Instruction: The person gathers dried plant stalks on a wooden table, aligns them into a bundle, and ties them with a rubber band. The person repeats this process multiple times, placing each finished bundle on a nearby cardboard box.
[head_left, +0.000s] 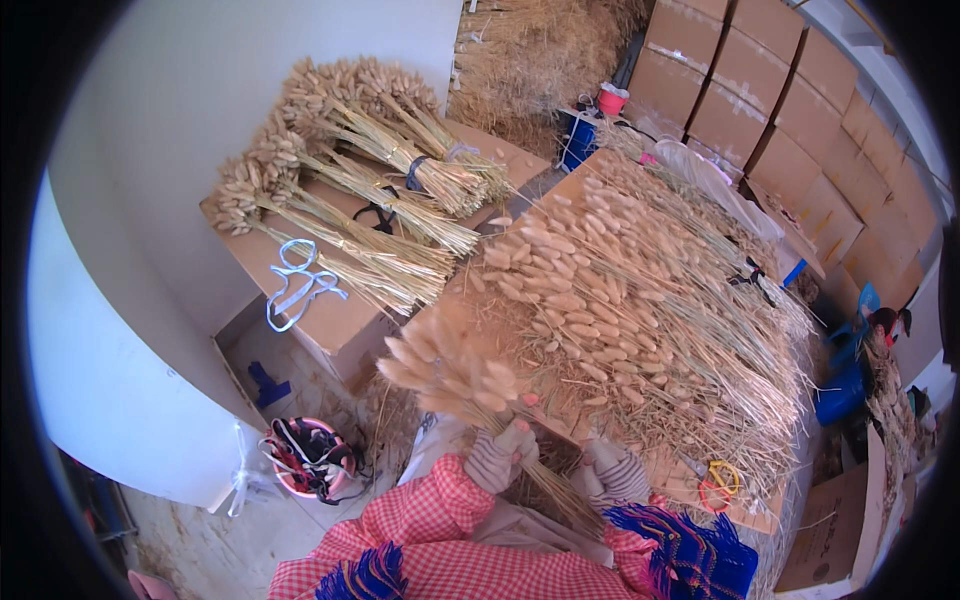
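My left hand (516, 444), in a striped glove with bare fingertips, grips a bunch of dried bunny-tail grass (450, 367). Its fluffy heads fan out to the upper left, and the stems run down to the lower right below my fist. Close to the right of these stems is my right hand (604, 466), also in a striped glove; its fingers are partly hidden, and I cannot tell if they hold anything. Before me, a wooden board (487, 330) carries a broad heap of loose bunny-tail grass (622, 300). Scissors with red and yellow handles (718, 480) lie near its front right corner.
Tied grass bundles (420, 172) and pale blue ties (300, 289) lie on a cardboard box (330, 330). A pink basket of straps (315, 457) stands on the floor at left. Stacked cartons (750, 90) and a blue bin (840, 394) are on the right.
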